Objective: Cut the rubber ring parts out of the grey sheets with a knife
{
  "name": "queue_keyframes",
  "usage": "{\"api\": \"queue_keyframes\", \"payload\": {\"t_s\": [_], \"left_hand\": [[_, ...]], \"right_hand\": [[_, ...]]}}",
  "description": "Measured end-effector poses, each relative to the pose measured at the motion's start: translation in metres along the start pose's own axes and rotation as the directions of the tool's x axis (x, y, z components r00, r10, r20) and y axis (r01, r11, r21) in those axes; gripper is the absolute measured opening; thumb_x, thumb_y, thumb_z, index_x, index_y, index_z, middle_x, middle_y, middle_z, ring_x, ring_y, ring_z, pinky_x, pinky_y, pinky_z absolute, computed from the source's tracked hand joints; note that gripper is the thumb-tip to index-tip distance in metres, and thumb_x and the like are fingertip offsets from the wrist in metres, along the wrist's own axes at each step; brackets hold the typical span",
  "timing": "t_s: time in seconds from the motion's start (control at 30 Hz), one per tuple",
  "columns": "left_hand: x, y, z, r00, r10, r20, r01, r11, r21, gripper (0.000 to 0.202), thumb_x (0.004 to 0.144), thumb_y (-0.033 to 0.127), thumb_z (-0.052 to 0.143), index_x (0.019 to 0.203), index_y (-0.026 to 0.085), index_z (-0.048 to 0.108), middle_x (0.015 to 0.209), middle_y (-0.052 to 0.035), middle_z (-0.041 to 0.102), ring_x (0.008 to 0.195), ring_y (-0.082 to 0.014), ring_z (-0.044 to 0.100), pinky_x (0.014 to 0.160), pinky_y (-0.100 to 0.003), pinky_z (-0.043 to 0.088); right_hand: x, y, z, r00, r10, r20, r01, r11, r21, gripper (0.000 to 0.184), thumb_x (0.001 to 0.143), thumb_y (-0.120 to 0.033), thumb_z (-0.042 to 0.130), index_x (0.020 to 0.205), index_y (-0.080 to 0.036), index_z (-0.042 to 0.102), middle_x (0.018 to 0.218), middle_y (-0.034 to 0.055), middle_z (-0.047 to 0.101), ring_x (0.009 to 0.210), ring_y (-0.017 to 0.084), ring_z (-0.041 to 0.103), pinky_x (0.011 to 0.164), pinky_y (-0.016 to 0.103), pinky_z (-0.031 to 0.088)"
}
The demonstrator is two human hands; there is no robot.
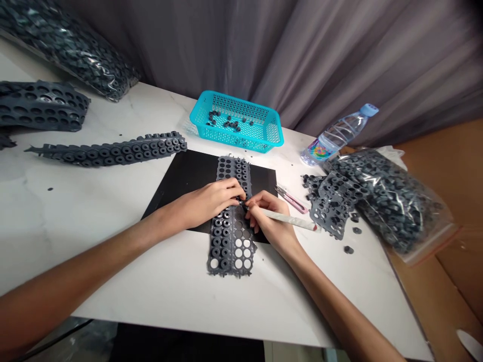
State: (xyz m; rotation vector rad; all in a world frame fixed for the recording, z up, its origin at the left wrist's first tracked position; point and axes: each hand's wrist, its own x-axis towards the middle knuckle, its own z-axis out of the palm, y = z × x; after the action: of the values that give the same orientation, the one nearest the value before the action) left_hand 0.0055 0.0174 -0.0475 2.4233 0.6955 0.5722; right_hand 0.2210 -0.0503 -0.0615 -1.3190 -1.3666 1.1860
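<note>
Fingertips (238,195) of the left hand (211,198) press the rubber strip (230,236); the right hand (266,213) pinches a knife (290,220), with bare table (113,241) on the left.

Dark grey rubber sheet (230,221) dotted with round holes lies on a black mat (188,173); white marbled table (75,216); turquoise mesh basket (264,133); clear bottle (335,136) with blue cap, rainbow label; pink-handled knife (292,200); grey curtain (302,50)
</note>
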Motion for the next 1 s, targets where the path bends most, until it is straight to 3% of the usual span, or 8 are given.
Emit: {"api": "queue_keyframes", "payload": {"t_s": [0.63,1.0], "left_hand": [[0.0003,0.0004,0.0004,1.0,0.0,-0.007,0.0,1.0,0.024,0.021,0.11,0.014,0.052,0.12,0.019,0.07,0.123,-0.0057,0.065,0.11,-0.0192,0.071,0.098,-0.031,0.056],[0.0008,0.0031,-0.0026,0.993,0.109,0.037,-0.115,0.971,0.212,0.024,0.112,0.017,0.049,0.119,0.017,0.071,0.126,-0.0077,0.067,0.117,-0.0209,0.067,0.108,-0.036,0.052]], "right_hand": [[0.0012,-0.0016,0.0012,1.0,0.009,0.008,-0.008,1.0,-0.028,0.003,0.091,-0.023,0.065,0.091,-0.02,0.064,0.069,-0.0019,0.066,0.052,0.011,0.057,0.042,0.019,0.045],[-0.0013,-0.0038,0.0003,0.999,-0.019,0.035,0.024,0.99,-0.141,0.004,0.093,-0.023,0.062,0.09,-0.021,0.064,0.067,-0.004,0.062,0.053,0.012,0.055,0.046,0.021,0.042]]}}
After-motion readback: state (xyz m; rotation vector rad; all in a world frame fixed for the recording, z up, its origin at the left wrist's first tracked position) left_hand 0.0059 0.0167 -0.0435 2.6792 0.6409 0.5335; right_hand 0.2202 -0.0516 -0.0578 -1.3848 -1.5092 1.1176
